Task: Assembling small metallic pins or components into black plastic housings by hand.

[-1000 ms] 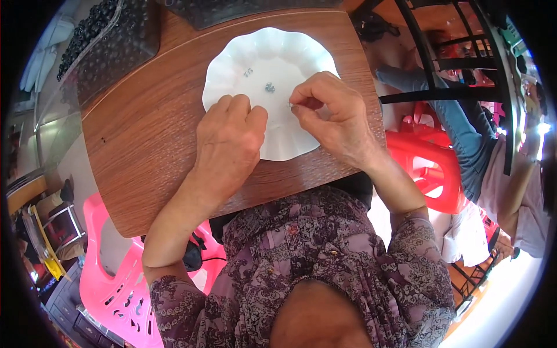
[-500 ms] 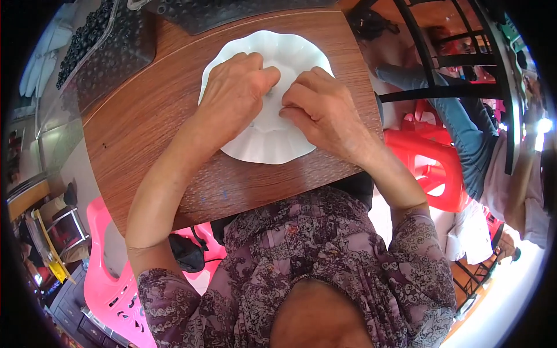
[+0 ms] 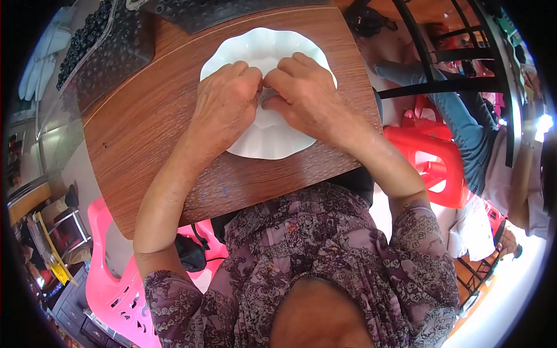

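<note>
Your left hand [image 3: 229, 101] and right hand [image 3: 304, 95] curl narrowly, holding what I cannot tell, over the white plate [image 3: 270, 145] near the table's [image 3: 133, 133] right edge; this looks like fine fingertip work, probably calling for steadiness next.

A mauve blouse [image 3: 342, 238] — dark swirling print all over, elbow-length sleeves [image 3: 423, 249] and a rounded neckline [image 3: 314, 276].

Lower left: pink plastic chair [image 3: 104, 287], slots cut through; black bag [image 3: 190, 253] beside it. Dark grey drawer unit [image 3: 72, 313] farther out, near rim. Right: red plastic stool [image 3: 454, 168]; another person's blue jeans [image 3: 461, 129] show past black frame [image 3: 447, 87].
</note>
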A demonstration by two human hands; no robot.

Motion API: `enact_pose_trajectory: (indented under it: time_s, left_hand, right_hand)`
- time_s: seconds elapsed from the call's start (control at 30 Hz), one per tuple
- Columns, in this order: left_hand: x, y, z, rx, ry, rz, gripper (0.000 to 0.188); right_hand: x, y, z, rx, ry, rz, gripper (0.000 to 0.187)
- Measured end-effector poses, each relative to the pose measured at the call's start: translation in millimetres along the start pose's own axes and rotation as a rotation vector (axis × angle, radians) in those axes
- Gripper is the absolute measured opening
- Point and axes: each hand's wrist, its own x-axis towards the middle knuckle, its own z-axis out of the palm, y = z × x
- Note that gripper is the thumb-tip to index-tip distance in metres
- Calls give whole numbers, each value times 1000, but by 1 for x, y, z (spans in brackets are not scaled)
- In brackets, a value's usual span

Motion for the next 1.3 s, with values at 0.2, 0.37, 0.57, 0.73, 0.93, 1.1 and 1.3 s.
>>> enact_pose_trajectory:
  time_s: [0.2, 0.37, 0.57, 0.73, 0.93, 1.1, 1.3]
  left_hand:
    - [-5, 3, -4, -52, 77, -88, 8]
    - [-11, 4, -8, -1, 107, -48, 9]
    - [-7, 7, 0, 89, 47, 22, 13]
    - [-12, 5, -1, 30, 109, 24, 14]
    - [-10, 7, -4, -7, 71, 13, 19]
    - [-2, 3, 3, 116, -26, 45, 14]
    - [-8, 6, -3, 15, 60, 13, 13]
  right_hand:
    - [2, 1, 6, -72, -17, -45, 11]
    - [2, 0, 6, -52, -26, -42, 7]
    - [-2, 0, 3, -30, 14, -18, 8]
    - [-9, 0, -7, 67, 37, 4, 7]
    - [-13, 2, -9, -42, -21, -11, 10]
    - [-14, 3, -16, -25, 34, -1, 11]
    - [-17, -2, -33, 119, 82, 171, 12]
